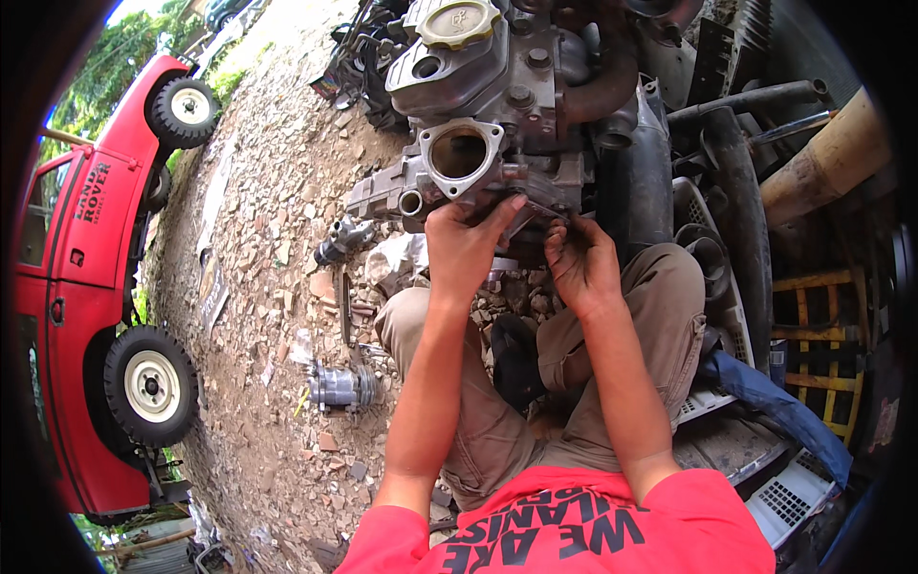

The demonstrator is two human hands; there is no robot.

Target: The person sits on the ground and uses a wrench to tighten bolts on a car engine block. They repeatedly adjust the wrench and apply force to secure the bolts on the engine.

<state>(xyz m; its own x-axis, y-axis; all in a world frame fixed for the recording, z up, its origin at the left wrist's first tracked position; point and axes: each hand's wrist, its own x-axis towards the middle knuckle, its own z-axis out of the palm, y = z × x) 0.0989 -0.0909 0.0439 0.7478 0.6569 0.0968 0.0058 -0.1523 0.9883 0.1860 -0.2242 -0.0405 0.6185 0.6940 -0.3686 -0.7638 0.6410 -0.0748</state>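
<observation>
A bright red T-shirt [669, 538] is worn, its front printed with large, bold black lettering [550, 538] that is seen upside down. The short sleeves [703, 502] are cut in the same plain red, and both forearms [435, 383] are left bare, as are the left hand [463, 247] and the right hand [585, 266]. The legs are covered by loose khaki trousers [660, 306], creased and visibly seamed. One foot [516, 359] is clad in black, though whether by shoe or sock cannot be told
</observation>
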